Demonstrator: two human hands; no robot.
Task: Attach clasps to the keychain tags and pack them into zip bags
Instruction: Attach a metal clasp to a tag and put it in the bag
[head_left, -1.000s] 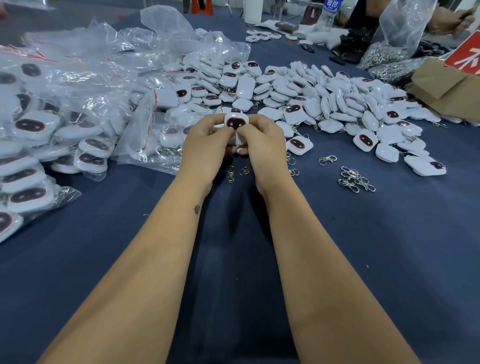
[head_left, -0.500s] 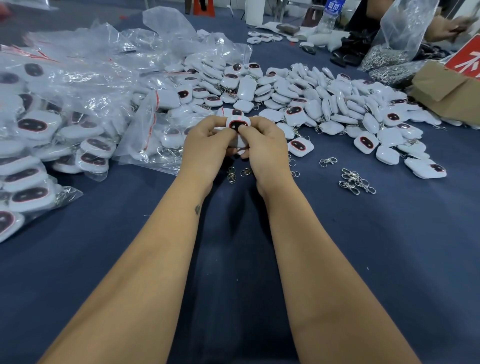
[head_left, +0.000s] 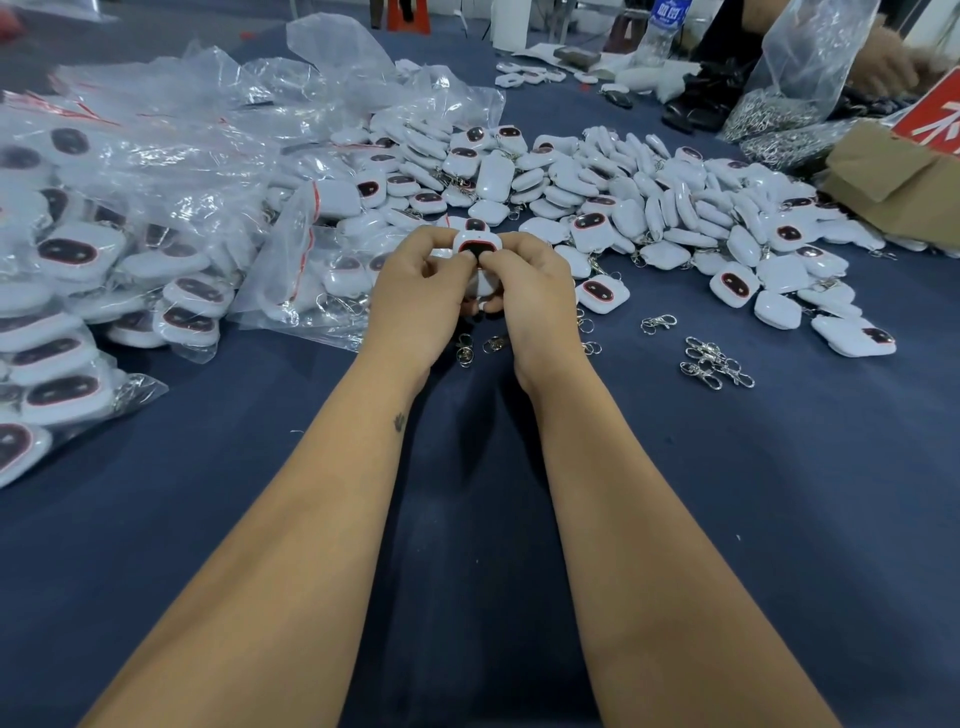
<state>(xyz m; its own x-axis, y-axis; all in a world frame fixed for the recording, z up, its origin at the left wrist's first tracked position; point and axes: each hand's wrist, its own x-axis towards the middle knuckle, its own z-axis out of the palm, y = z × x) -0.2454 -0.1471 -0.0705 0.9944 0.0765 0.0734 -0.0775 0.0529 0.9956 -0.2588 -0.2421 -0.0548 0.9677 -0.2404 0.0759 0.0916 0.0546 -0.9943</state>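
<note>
Left hand (head_left: 415, 301) and right hand (head_left: 530, 296) both pinch one white tag (head_left: 475, 248) above blue table (head_left: 779, 519); clasp possibly hidden between fingers.

Small packing workshop, by the look of bulk handwork. Long table (head_left: 779, 519) under blue cloth, heaped with white tags (head_left: 675, 208), filled zip bags (head_left: 104, 234) stacked at left, loose clasps (head_left: 717, 364) scattered, a sack of metal hardware (head_left: 779, 109) and a torn carton (head_left: 893, 182) at the far right.
</note>
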